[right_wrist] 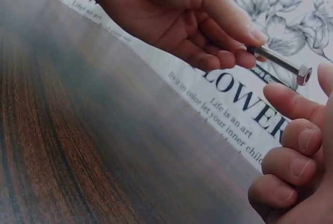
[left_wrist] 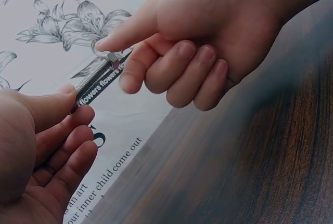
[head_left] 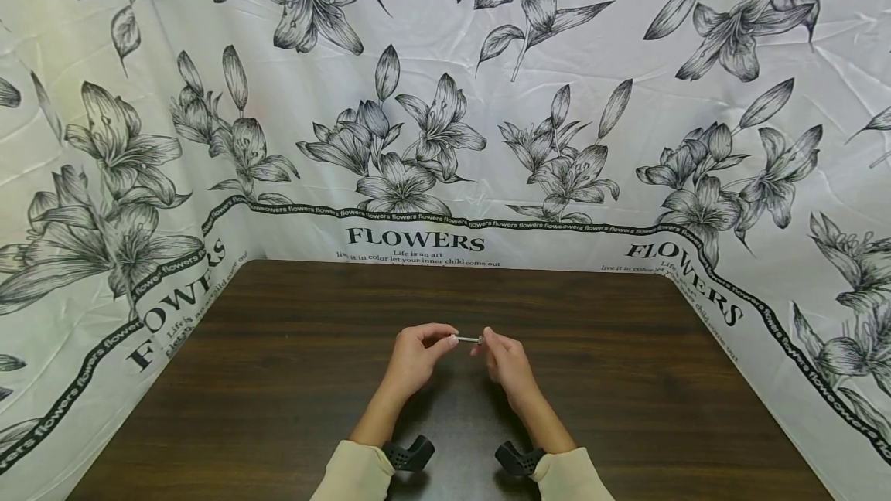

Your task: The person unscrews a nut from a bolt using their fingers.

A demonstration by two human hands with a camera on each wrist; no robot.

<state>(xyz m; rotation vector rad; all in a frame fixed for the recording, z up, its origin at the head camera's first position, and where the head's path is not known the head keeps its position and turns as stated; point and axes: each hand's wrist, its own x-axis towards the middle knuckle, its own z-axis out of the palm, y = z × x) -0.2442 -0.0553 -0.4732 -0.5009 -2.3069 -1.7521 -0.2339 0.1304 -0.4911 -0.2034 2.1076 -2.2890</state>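
A slim silver bolt [right_wrist: 281, 60] with a threaded shaft lies across the gap between the two hands, above the table. My left hand [head_left: 415, 358] pinches one end between thumb and fingertips, which hide part of that end. On the other end sits a hex nut [right_wrist: 304, 75], facing my right hand [head_left: 506, 366]. The right thumb and forefinger are spread on either side of the nut [left_wrist: 113, 60], with gaps showing in the right wrist view. The right hand's other fingers [left_wrist: 182, 73] are loosely curled and hold nothing.
Beneath the hands is a dark wood-grain table [head_left: 292, 377]. A white cloth [head_left: 418, 292] printed with black flowers and lettering hangs behind and along both sides. Each wrist wears a black camera band [head_left: 411, 454], next to a cream sleeve [head_left: 356, 474].
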